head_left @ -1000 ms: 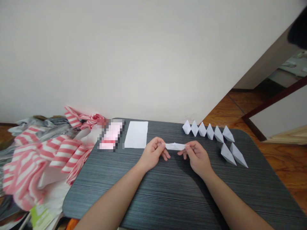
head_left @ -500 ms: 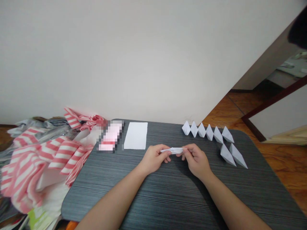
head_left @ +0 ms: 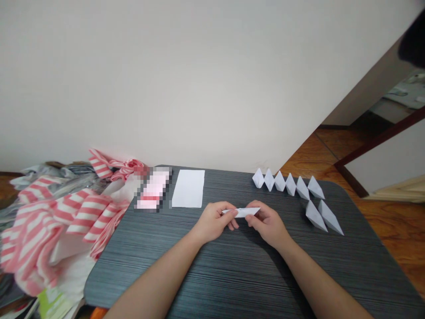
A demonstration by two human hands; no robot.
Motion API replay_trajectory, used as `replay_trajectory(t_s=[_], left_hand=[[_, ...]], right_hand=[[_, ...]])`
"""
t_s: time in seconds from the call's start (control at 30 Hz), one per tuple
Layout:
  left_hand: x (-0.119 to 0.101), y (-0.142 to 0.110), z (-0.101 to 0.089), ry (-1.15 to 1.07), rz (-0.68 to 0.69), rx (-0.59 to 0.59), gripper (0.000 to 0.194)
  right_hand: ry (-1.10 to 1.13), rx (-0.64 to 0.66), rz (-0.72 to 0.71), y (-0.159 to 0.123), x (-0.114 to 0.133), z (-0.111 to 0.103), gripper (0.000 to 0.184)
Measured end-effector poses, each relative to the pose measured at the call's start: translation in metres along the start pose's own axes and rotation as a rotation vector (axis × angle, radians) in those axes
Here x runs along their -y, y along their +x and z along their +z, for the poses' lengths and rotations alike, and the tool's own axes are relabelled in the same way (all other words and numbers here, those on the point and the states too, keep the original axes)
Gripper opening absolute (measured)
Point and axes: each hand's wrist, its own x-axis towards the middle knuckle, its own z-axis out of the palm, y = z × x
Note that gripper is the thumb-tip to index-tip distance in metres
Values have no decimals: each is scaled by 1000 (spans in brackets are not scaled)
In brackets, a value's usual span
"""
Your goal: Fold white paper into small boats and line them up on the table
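Between my two hands, just above the dark table, is a small folded white paper boat, long and narrow with a pointed right end. My left hand pinches its left end between thumb and fingers. My right hand grips it nearer the right, its thumb on the near side and the other fingers behind. The pointed tip shows above the right thumb. Fingers cover part of the paper, so its inner folds are hidden.
Several folded paper boats stand in a row at the table's back right, with two more in front. White paper lies at the back left beside a blurred pink item. Striped cloth is heaped left of the table.
My right thumb has shifted left and down along the boat, uncovering its pointed right end. My left hand keeps its pinch almost unmoved.
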Motion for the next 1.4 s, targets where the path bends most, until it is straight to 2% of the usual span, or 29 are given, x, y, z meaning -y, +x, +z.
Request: replay_trajectory(t_s=[0.17,0.53,0.87,1.03,1.17,1.4], left_hand=[[1,1,1,-12,-10,27,32],[2,2,1,102,7,-39,30],[1,1,1,95,-7,15,28],[2,0,1,231,-1,79,24],[-1,-1,1,264,-1,121,28],[-2,-1,1,267,-13,96,27]], right_hand=[[-115,43,41,1,7,0,18],[-210,-36,8,1,8,-1,24],[-289,7,12,2,11,0,26],[-393,40,-23,1,14,1,25],[-385,50,-28,1,13,2,26],[-242,127,12,2,8,3,19]])
